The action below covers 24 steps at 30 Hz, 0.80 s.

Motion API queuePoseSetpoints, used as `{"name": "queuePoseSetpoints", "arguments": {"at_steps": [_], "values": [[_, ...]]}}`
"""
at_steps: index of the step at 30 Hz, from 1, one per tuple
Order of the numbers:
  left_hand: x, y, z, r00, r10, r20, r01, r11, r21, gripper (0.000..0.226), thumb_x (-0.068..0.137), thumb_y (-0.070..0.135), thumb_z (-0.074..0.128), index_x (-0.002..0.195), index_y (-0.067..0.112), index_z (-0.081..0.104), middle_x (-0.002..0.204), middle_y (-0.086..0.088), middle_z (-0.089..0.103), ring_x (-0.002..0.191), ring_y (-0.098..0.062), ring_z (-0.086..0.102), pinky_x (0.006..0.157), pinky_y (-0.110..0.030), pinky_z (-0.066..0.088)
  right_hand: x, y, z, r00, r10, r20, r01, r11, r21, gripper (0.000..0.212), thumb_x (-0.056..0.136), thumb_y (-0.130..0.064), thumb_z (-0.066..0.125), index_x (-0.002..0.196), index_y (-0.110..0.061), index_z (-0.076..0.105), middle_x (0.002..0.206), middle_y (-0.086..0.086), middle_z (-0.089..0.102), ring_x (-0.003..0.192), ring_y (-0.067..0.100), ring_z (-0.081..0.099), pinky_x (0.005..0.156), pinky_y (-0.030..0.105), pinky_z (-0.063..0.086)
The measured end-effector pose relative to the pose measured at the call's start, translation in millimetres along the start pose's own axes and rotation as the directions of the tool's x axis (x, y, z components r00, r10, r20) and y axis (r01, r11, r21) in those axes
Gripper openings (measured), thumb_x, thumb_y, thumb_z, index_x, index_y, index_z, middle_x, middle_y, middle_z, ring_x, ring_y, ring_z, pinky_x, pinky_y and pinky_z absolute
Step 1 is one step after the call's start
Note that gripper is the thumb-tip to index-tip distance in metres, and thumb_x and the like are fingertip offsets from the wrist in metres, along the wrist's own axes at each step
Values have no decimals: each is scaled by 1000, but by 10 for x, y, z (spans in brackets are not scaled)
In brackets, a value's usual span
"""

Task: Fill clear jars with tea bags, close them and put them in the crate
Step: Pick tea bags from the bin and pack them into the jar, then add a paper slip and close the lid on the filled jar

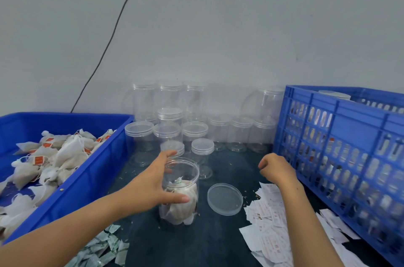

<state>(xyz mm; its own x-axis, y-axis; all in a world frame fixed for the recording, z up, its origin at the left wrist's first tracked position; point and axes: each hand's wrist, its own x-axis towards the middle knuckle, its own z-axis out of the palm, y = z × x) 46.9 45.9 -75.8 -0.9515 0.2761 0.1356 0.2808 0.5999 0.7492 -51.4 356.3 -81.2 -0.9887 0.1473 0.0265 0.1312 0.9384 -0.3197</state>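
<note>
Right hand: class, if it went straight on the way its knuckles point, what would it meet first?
Probably the capped empty jars by the wall; the right hand has bare table before them. Depth is unclear.

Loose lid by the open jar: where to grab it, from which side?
Take the loose lid by its raised rim, from above, pinching across the edges. It lies flat on the table with its hollow side up, so only the rim offers a hold. The right hand is nearer and holds nothing; the left hand grips the open jar. Paper slips crowd its right side.
</note>
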Motion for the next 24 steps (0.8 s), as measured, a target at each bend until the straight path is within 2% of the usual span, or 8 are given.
{"name": "queuePoseSetpoints", "arguments": {"at_steps": [2,3,6,8,12,15,20,24], "values": [[2,4,16,1000,-2,-24,2,1000,-4,110,46,65,80,134,49,16,139,18,41,126,-4,47,107,-26,41,-12,-9,28,997,66,39,-65,997,-47,5,87,-9,57,90,-13,58,92,4,57,87,24,55,63,31,43],[2,10,23,999,-4,-34,4,1000,-5,111,46,64,80,135,48,16,139,17,42,127,-5,48,109,-30,42,-14,-15,48,992,110,65,-106,992,-66,14,86,-17,63,96,-14,54,97,6,54,92,26,53,65,32,43],[-3,40,40,999,-6,-53,6,1000,-2,110,49,58,81,137,44,16,139,14,42,128,-8,48,111,-36,41,-28,5,150,960,224,168,-204,970,-132,66,82,-43,72,133,-11,42,139,13,42,125,32,45,96,39,47],[-6,58,47,998,-10,-57,11,1000,5,110,50,56,81,138,42,17,138,14,42,128,-7,47,111,-36,40,-40,15,190,955,246,167,-219,962,-162,66,84,-46,69,135,-14,43,144,12,38,128,31,44,101,40,45],[-4,74,64,998,-15,-54,16,1000,24,108,53,56,81,138,42,16,135,16,41,126,-4,46,110,-33,41,8,20,174,967,206,148,-177,965,-192,35,86,-26,68,116,-15,52,115,4,54,105,22,57,83,30,50],[4,58,65,998,-13,-57,15,1000,21,104,62,47,85,139,42,16,135,17,40,125,-4,46,110,-32,41,3,4,136,964,214,155,-185,965,-185,35,84,-27,73,108,-15,52,109,4,57,101,21,60,78,30,50],[8,42,70,999,-13,-53,13,1000,4,101,64,42,86,137,43,16,138,16,39,126,-5,46,109,-31,42,37,78,99,958,269,99,-262,962,-79,21,88,-4,60,107,-10,54,88,4,48,87,21,57,69,29,51],[16,37,73,997,-22,-71,20,999,-42,107,63,37,89,140,41,15,140,13,41,127,-7,48,107,-30,44,8,-51,-103,975,118,-186,-105,991,77,14,89,-16,63,88,-3,57,81,4,55,79,24,57,62,29,42]]}}
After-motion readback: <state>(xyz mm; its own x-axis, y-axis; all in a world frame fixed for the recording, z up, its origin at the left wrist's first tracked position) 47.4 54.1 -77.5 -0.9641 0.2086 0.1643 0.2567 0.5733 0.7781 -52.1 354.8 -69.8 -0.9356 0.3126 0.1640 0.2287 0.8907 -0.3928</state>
